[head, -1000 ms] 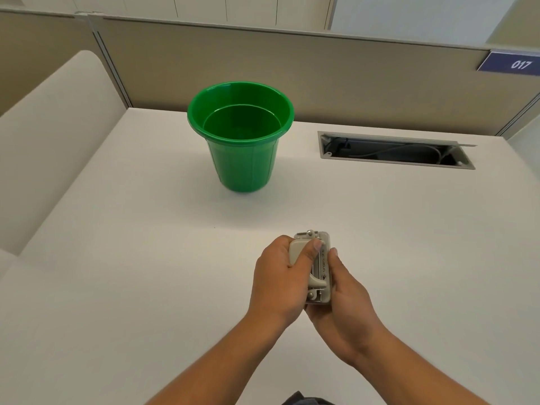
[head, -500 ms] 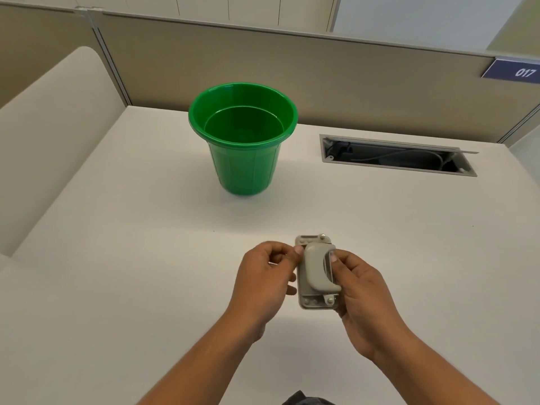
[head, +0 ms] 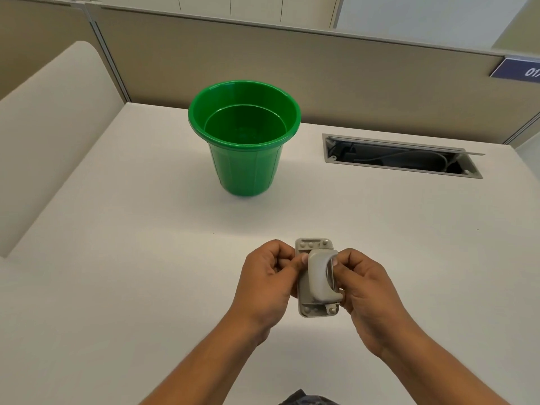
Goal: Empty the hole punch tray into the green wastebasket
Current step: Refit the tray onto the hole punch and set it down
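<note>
**Hole punch held in both hands, low centre of frame**

Hole punch (head: 318, 277) looks small, rigid and light, likely metal under grey plastic, so the flat base edges seem the surest hold. Left hand (head: 267, 283) pinches its left side, fingers curled; right hand (head: 363, 290) clasps the right side. Grey arched lever faces up, rivets at both ends. Green wastebasket (head: 245, 141) stands open, well apart, upper centre on the white desk (head: 117, 258)

Even, bright overhead light is falling across the desk (head: 122, 258), casting only soft, faint shadows beneath the green wastebasket (head: 244, 147). Pale glare streaks are showing on its inner wall. Wide-angle distortion is bowing the partition (head: 321, 68) toward the frame edges; focus is holding sharp.
</note>
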`<state>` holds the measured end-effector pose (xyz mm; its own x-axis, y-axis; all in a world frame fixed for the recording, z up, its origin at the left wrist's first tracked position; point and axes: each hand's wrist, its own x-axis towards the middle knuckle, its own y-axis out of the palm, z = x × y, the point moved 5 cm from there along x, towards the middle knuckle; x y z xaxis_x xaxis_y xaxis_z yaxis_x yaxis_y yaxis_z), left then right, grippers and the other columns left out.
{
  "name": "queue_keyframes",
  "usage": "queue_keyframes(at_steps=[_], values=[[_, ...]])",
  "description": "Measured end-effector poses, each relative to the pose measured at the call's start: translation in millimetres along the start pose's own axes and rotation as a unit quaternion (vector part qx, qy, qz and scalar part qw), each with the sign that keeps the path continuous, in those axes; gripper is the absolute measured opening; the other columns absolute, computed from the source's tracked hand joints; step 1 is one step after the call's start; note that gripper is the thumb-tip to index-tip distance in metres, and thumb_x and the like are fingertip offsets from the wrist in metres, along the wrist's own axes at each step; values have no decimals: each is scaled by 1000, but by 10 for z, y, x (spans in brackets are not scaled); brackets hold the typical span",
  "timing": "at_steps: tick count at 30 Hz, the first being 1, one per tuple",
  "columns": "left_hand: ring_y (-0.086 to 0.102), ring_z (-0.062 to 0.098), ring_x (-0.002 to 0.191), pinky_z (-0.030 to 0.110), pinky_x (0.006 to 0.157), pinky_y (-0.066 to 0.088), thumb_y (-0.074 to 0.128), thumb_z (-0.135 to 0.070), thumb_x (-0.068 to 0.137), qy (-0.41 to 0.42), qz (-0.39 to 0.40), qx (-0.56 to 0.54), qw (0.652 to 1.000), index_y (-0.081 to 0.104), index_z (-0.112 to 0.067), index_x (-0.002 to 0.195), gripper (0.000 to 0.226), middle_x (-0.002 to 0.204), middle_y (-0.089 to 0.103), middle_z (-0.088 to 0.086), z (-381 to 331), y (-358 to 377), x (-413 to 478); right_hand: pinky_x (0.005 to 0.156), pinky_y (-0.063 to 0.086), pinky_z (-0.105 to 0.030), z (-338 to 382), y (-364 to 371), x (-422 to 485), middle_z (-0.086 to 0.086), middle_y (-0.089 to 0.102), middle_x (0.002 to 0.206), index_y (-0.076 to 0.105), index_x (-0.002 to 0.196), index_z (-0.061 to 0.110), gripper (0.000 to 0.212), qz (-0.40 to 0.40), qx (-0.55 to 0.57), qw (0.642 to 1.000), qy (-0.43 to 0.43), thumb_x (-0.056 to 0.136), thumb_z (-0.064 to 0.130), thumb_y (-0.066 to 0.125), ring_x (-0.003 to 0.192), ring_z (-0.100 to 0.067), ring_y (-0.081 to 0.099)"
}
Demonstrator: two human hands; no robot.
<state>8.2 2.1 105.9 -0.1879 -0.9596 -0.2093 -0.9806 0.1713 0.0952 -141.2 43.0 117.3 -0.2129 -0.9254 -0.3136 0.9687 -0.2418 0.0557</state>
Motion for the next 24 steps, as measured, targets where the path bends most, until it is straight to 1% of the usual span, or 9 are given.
queue_keyframes(at_steps=[4,6,9,11,13,15,18,21,24], values=[[57,26,62,39,57,55,66,-18,89,-3,6,11,1000,61,3,84,22,80,63,33,7,47,-1,55,54,-27,-2,-20,9,-6,69,70,66,69,15,27,3,-2,1000,0,95,13,58,64,-19,62],[63,21,61,32,54,56,67,-24,89,-9,13,18,1000,66,-5,84,19,79,69,22,7,40,8,56,54,-28,18,-33,13,-8,70,74,67,70,15,21,14,7,1000,1,88,24,62,65,-20,63],[66,15,65,28,61,57,65,-31,90,-21,40,1,999,74,-19,86,16,80,73,8,-36,31,23,52,51,-24,65,-51,24,-6,68,73,69,72,16,19,48,25,999,8,80,32,63,61,-17,60],[68,13,72,27,65,56,61,-30,93,-36,54,-41,997,77,-19,91,19,87,77,2,-75,38,30,48,46,-20,90,-68,25,-2,66,69,71,75,15,20,67,10,998,8,79,33,63,56,-12,57],[69,14,75,26,67,56,62,-26,93,-42,50,-66,996,78,-15,91,19,91,78,6,-109,31,43,48,45,-20,101,-77,18,-4,67,72,73,79,12,23,80,-9,997,5,78,33,64,58,-13,56],[68,17,73,27,67,56,64,-20,91,-43,35,-78,995,77,-10,86,17,87,77,10,-137,13,42,48,45,-23,106,-81,3,-6,67,75,74,81,12,22,85,-15,996,4,78,32,64,60,-16,56],[66,18,68,26,64,55,66,-15,88,-41,16,-83,996,75,-5,80,16,78,75,10,-142,9,10,48,43,-19,129,-79,-20,-4,66,71,74,77,15,17,84,-43,996,-8,88,22,63,56,-13,54],[61,17,64,25,60,53,67,-14,88,-42,-7,-82,996,74,-6,76,16,73,73,9,-154,17,-36,52,42,-20,135,-90,-31,-2,64,67,71,71,18,31,71,-76,994,-22,96,7,56,56,-11,52],[59,14,60,21,56,51,68,-15,87,-40,-17,-87,995,73,-10,72,17,70,71,7,-170,22,-73,51,40,-18,156,-101,-33,3,62,62,68,67,18,35,66,-91,993,-24,96,3,55,53,-8,50]])
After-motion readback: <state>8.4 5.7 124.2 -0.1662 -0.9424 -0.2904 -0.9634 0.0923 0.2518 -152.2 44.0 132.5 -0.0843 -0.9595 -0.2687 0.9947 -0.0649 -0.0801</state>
